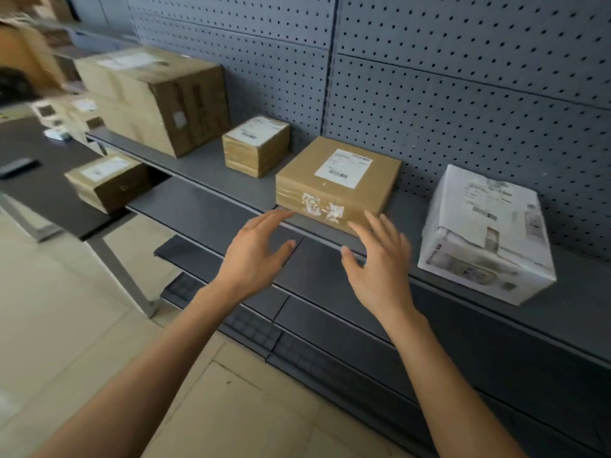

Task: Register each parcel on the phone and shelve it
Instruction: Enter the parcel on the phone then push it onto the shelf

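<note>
A flat brown cardboard parcel (337,183) with a white label lies on the grey shelf (578,312), its front corner at the shelf's edge. My left hand (258,249) hovers just in front of its left front corner, fingers straight and spread, holding nothing. My right hand (380,259) is held open the same way near the right front corner. Neither hand grips the parcel. A dark phone (18,166) lies on the black table (43,193) at far left.
On the same shelf stand a white wrapped parcel (486,239) to the right, a small brown box (256,145) and a large carton (155,97) to the left. Another brown box (107,181) sits on the table's corner. Lower shelves (330,285) jut out below my hands.
</note>
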Demonstrator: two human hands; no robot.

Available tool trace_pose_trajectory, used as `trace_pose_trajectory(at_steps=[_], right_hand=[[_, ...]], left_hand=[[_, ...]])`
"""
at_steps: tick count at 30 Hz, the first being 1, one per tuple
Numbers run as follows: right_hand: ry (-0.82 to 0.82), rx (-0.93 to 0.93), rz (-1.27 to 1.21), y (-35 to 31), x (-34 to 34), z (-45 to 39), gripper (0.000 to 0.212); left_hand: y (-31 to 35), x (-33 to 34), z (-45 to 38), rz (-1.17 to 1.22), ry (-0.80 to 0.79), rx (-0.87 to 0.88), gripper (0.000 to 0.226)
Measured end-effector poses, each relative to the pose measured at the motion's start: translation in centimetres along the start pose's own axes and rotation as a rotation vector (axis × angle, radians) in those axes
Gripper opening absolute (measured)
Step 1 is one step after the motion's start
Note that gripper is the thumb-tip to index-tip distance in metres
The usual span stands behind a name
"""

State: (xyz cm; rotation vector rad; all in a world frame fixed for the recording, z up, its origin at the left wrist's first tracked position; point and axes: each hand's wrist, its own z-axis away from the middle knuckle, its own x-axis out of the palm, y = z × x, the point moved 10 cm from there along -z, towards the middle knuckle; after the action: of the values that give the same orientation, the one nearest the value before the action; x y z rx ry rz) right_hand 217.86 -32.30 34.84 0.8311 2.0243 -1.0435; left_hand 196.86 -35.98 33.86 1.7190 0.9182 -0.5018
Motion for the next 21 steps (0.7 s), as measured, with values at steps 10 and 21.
trace_pose_trajectory(at_steps=[10,21], right_hand=[[-0.278,-0.223,-0.194,-22.3,13.4,0.6,0.061],[-0.412,-0.481,-0.242,-39.5,22.4,1.5,0.061]], left_hand=[[-15.1,-17.3,12.7,-0.129,0.194,-0.259,0.050],[-25.2,-27.9,22.5,-0.208,0.375,-0.509,0.049]])
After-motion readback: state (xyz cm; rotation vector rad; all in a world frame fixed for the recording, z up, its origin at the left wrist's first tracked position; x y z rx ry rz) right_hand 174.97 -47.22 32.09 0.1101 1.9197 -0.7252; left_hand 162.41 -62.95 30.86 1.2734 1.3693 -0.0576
